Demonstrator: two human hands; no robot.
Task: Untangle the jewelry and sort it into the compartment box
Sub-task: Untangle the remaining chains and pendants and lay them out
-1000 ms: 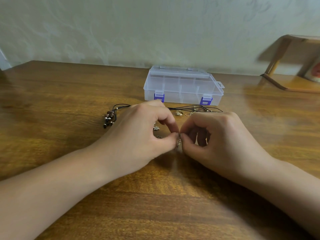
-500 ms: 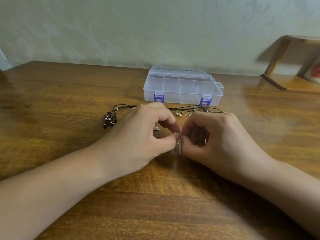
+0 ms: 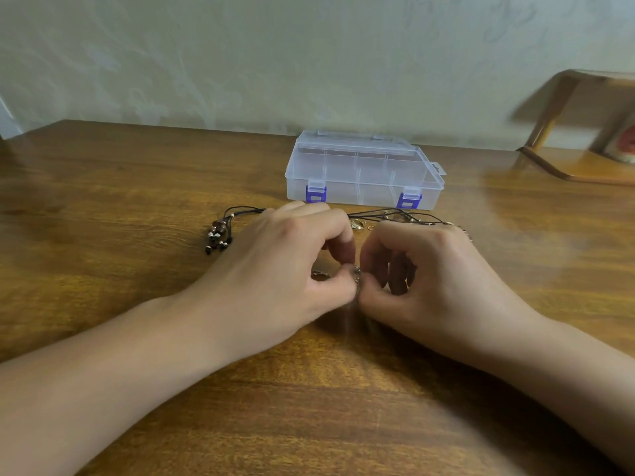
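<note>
Both hands, left hand (image 3: 275, 266) and right hand (image 3: 433, 269), still pinch a small silvery metal jewelry piece (image 3: 357, 275), seemingly upright, near the closed clear plastic compartment box (image 3: 364, 173); black cord necklaces (image 3: 240, 214) lie sideways before it.

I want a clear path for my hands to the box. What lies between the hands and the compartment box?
In the head view, black cords and small gold pieces lie between the hands, left and right, and the closed compartment box.

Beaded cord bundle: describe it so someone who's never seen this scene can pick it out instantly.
On the wooden table, look in front of the clear compartment box and to the left of the left hand. The beaded cord bundle lies there: black cords ending in a cluster of small dark and white beads. Unlike the small gold-coloured metal pieces between the hands, it is dark and corded.
</note>
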